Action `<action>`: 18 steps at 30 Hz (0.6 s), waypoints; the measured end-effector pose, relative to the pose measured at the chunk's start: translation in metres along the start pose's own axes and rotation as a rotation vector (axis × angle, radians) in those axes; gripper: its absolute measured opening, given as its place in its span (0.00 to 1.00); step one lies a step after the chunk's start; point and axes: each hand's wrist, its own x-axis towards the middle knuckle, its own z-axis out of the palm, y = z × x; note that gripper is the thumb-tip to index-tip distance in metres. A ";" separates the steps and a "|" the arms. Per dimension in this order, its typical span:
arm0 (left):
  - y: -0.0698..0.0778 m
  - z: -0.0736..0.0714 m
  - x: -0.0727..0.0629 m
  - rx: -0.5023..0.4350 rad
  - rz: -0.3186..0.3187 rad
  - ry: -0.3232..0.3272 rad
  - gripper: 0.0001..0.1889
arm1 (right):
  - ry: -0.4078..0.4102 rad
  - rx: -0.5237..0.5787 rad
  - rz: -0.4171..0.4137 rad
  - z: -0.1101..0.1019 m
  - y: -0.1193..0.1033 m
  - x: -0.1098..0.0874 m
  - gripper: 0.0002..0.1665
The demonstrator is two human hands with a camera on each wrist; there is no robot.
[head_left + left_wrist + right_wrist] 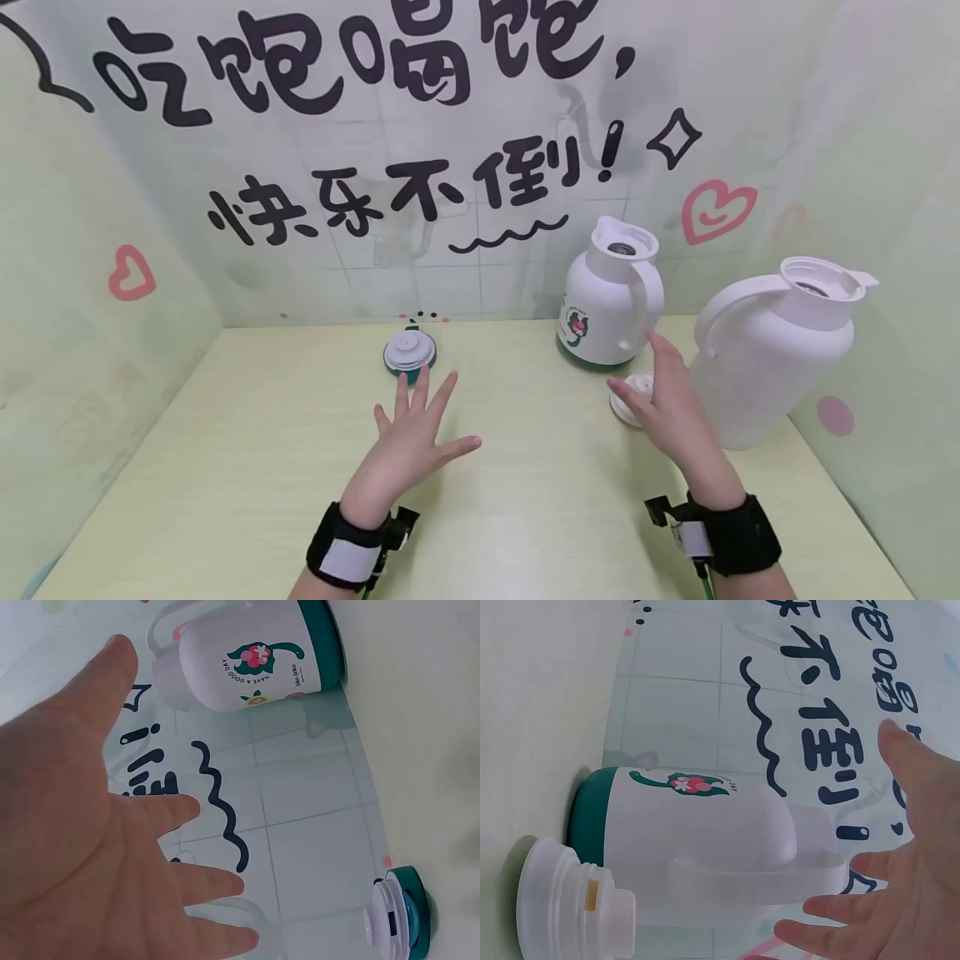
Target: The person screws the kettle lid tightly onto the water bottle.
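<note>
Wristbanded left hand (408, 450) and right hand (672, 407) are spread, empty: left near the green-rimmed lid (409, 350) by the desk's (517, 508) back edge, right near the small jug (600, 308) and white lid (547, 900). Good reaching probably means skirting the tall jug (772, 358) (uncapped) by the right edge.

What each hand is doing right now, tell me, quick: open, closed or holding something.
Left hand: open, fingers spread, holding nothing.
Right hand: open, fingers extended, holding nothing.
</note>
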 end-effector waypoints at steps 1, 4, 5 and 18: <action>0.000 0.001 0.001 -0.018 0.005 0.000 0.50 | 0.012 0.023 0.000 0.000 0.001 0.002 0.50; 0.002 0.003 0.007 -0.093 0.012 -0.015 0.49 | 0.021 0.077 0.029 -0.003 0.003 0.009 0.46; 0.003 0.004 0.009 -0.124 0.017 -0.022 0.49 | 0.022 0.098 0.048 -0.004 0.003 0.011 0.45; 0.020 0.015 0.060 -0.492 0.138 -0.085 0.41 | 0.021 0.302 0.261 -0.010 0.007 0.036 0.39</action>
